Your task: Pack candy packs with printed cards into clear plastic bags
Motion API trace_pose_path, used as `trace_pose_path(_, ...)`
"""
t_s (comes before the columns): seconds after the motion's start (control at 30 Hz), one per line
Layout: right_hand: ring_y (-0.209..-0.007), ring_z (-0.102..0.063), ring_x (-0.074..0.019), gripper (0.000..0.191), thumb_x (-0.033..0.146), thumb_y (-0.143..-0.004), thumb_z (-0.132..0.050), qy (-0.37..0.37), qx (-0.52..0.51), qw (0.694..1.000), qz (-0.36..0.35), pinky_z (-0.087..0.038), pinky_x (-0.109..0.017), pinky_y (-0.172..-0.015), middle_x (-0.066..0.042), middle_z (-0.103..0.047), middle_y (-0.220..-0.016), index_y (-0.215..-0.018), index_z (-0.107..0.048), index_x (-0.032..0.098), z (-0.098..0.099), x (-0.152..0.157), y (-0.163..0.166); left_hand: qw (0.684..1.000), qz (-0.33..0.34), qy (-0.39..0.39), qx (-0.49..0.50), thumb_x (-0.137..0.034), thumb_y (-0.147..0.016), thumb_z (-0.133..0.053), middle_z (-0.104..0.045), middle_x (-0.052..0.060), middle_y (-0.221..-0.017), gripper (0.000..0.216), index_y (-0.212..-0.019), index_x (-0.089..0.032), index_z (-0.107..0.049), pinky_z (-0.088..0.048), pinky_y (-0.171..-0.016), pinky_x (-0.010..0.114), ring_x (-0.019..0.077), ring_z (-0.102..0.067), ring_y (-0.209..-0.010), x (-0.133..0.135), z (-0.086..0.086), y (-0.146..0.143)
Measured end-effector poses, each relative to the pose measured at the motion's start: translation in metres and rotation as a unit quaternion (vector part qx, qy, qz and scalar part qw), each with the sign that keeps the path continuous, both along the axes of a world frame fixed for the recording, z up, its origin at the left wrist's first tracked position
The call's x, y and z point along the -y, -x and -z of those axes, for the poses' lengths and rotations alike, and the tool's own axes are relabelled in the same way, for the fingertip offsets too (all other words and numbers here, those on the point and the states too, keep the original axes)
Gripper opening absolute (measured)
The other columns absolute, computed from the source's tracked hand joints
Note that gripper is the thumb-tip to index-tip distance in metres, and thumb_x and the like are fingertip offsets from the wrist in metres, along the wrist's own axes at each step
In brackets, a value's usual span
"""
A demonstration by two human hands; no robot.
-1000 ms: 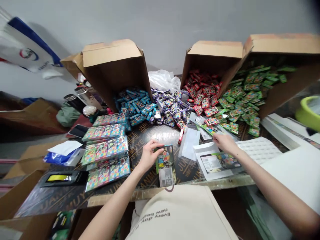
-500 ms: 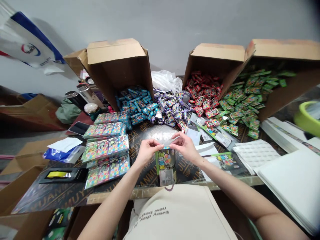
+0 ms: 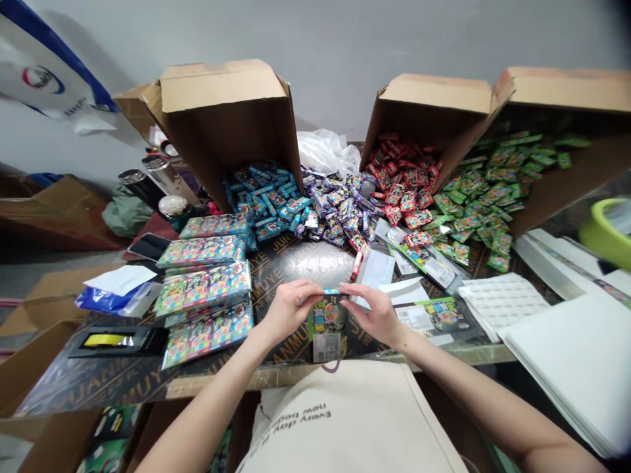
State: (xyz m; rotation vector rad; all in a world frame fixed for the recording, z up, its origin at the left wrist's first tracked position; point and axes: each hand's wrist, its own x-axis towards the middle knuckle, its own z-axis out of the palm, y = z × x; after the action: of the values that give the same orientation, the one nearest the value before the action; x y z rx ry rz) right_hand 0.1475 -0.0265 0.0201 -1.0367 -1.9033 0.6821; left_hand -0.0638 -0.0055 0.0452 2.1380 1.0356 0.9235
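Note:
My left hand (image 3: 284,310) and my right hand (image 3: 375,313) both pinch the top edge of a green printed packet (image 3: 327,326) that lies at the near edge of the dark table (image 3: 123,378). The fingers of both hands are closed on its upper corners. To the right of my right hand lies another green packet (image 3: 441,315) on white sheets. To the left of my left hand sits a stack of filled colourful packs (image 3: 207,309).
Tipped cardboard boxes at the back spill blue (image 3: 269,200), purple (image 3: 340,210), red (image 3: 404,190) and green (image 3: 480,197) small packets. White sheets (image 3: 574,355) and a sticker sheet (image 3: 497,299) lie at right. Metal flasks (image 3: 148,180) stand at left. A beige bag (image 3: 355,420) rests in my lap.
My right hand moved from the packet at the right over to the middle packet, bringing a clear sleeve, and now both hands have lowered onto that packet's top edge.

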Motion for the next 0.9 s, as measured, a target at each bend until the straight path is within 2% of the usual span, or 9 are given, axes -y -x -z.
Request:
trace_pose_path(0.1, -0.095, -0.057, -0.0191, 0.025, 0.024, -0.083, -0.049, 0.020, 0.003, 1.000, 0.011, -0.043, -0.035, -0.086, -0.006, -0.061, -0.101, -0.108, -0.051, 0.022, -0.015, -0.008, -0.005, 0.999, -0.005, -0.024, -0.028, -0.019, -0.081, -0.051, -0.065, 0.006, -0.087, 0.021, -0.095, -0.021, -0.066, -0.046, -0.071, 0.025, 0.0142, -0.060, -0.079, 0.002, 0.003, -0.003)
trace_pose_path(0.2, -0.090, -0.053, -0.0181, 0.016, 0.028, -0.082, -0.051, 0.027, -0.004, 0.997, 0.069, -0.041, -0.033, -0.081, -0.006, -0.058, -0.094, -0.094, -0.057, 0.020, -0.038, -0.029, -0.006, 0.999, -0.020, -0.020, -0.015, -0.017, -0.081, -0.051, -0.064, 0.006, -0.085, 0.020, -0.091, -0.020, -0.067, -0.046, -0.070, 0.025, 0.0137, -0.060, -0.078, 0.004, 0.005, -0.006)
trace_pose_path(0.27, -0.088, -0.052, -0.0171, 0.012, 0.029, -0.079, -0.055, 0.052, 0.012, 0.998, 0.039, -0.041, -0.029, -0.076, -0.005, -0.057, -0.089, -0.080, -0.059, 0.018, -0.050, -0.043, -0.002, 0.999, -0.039, -0.011, 0.005, -0.015, -0.079, -0.052, -0.065, 0.006, -0.083, 0.018, -0.087, -0.019, -0.068, -0.047, -0.070, 0.025, 0.0139, -0.060, -0.077, 0.004, 0.006, -0.008)
trace_pose_path(0.33, -0.082, -0.052, -0.0155, 0.013, 0.028, -0.076, -0.059, 0.109, 0.038, 0.993, -0.041, -0.039, -0.025, -0.068, -0.003, -0.058, -0.082, -0.070, -0.059, 0.017, -0.055, -0.053, 0.006, 0.997, -0.071, 0.002, 0.028, -0.015, -0.076, -0.056, -0.067, 0.005, -0.079, 0.013, -0.080, -0.018, -0.068, -0.048, -0.069, 0.026, 0.0148, -0.062, -0.074, 0.004, 0.007, -0.010)
trace_pose_path(0.43, -0.070, -0.051, -0.0123, 0.014, 0.025, -0.073, -0.060, 0.182, 0.067, 0.971, -0.138, -0.036, -0.021, -0.059, 0.000, -0.057, -0.069, -0.064, -0.058, 0.014, -0.052, -0.061, 0.020, 0.992, -0.113, 0.025, 0.051, -0.016, -0.071, -0.061, -0.068, 0.005, -0.075, 0.006, -0.074, -0.016, -0.066, -0.049, -0.068, 0.028, 0.0163, -0.063, -0.072, 0.004, 0.008, -0.010)
trace_pose_path(0.53, -0.058, -0.047, -0.0091, 0.015, 0.024, -0.072, -0.059, 0.226, 0.082, 0.955, -0.171, -0.033, -0.020, -0.054, 0.002, -0.054, -0.059, -0.063, -0.058, 0.012, -0.048, -0.063, 0.028, 0.992, -0.113, 0.025, 0.051, -0.015, -0.070, -0.060, -0.068, 0.005, -0.075, 0.006, -0.072, -0.016, -0.065, -0.049, -0.069, 0.027, 0.0160, -0.063, -0.072, 0.005, 0.007, -0.010)
trace_pose_path(0.67, -0.054, -0.044, -0.0078, 0.017, 0.025, -0.071, -0.058, 0.252, 0.081, 0.948, -0.176, -0.032, -0.019, -0.052, 0.003, -0.052, -0.056, -0.062, -0.057, 0.012, -0.045, -0.066, 0.030, 0.993, -0.111, 0.010, 0.046, -0.012, -0.068, -0.058, -0.067, 0.005, -0.076, 0.007, -0.072, -0.015, -0.063, -0.048, -0.067, 0.026, 0.0150, -0.062, -0.071, 0.007, 0.005, -0.012)
trace_pose_path(0.77, -0.053, -0.045, -0.0081, 0.017, 0.025, -0.071, -0.059, 0.240, 0.073, 0.954, -0.165, -0.032, -0.019, -0.051, 0.003, -0.053, -0.055, -0.061, -0.056, 0.012, -0.040, -0.065, 0.030, 0.990, -0.131, -0.005, 0.044, -0.019, -0.067, -0.063, -0.066, 0.005, -0.073, 0.005, -0.067, -0.015, -0.060, -0.047, -0.065, 0.026, 0.0151, -0.061, -0.068, 0.008, 0.007, -0.016)
trace_pose_path(0.9, -0.052, -0.045, -0.0085, 0.015, 0.024, -0.070, -0.059, 0.223, 0.041, 0.967, -0.120, -0.032, -0.019, -0.049, 0.003, -0.053, -0.054, -0.060, -0.053, 0.014, -0.030, -0.058, 0.031, 0.985, -0.164, -0.022, 0.054, -0.023, -0.068, -0.064, -0.064, 0.003, -0.067, 0.011, -0.063, -0.015, -0.058, -0.045, -0.062, 0.025, 0.0137, -0.059, -0.064, 0.007, 0.013, -0.019)
